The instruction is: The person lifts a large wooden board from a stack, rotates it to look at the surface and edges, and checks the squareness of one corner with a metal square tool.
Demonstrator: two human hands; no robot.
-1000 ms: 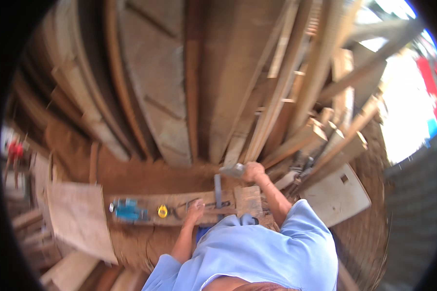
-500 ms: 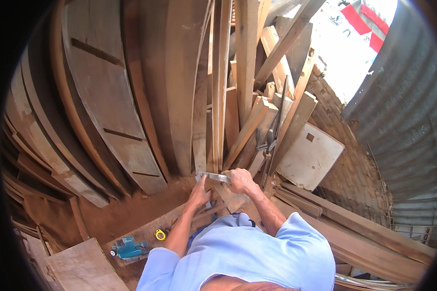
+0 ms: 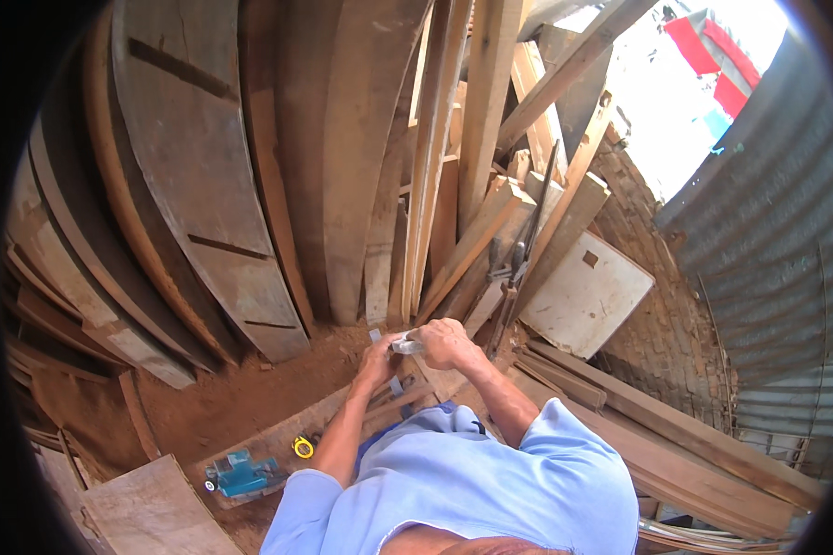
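Here, both hands [image 3: 416, 350] on a small silvery tool [image 3: 405, 346] near a white board [image 3: 583, 298].

open red dirt floor [image 3: 250, 388] at 9 o'clock of the hands. leaning planks [image 3: 435, 185] block 12 o'clock; white board [image 3: 588, 296] and stacked timbers [image 3: 676, 444] crowd 3 o'clock.

A red dirt floor [image 3: 241, 398] is carrying everything here. A long plank [image 3: 278, 439] is lying flat on it, bearing a blue power tool [image 3: 241, 474] and a yellow tape measure [image 3: 303, 448]. More boards [image 3: 676, 444] are lying at the right, and a white panel [image 3: 588, 296] is resting on the brick-paved part.
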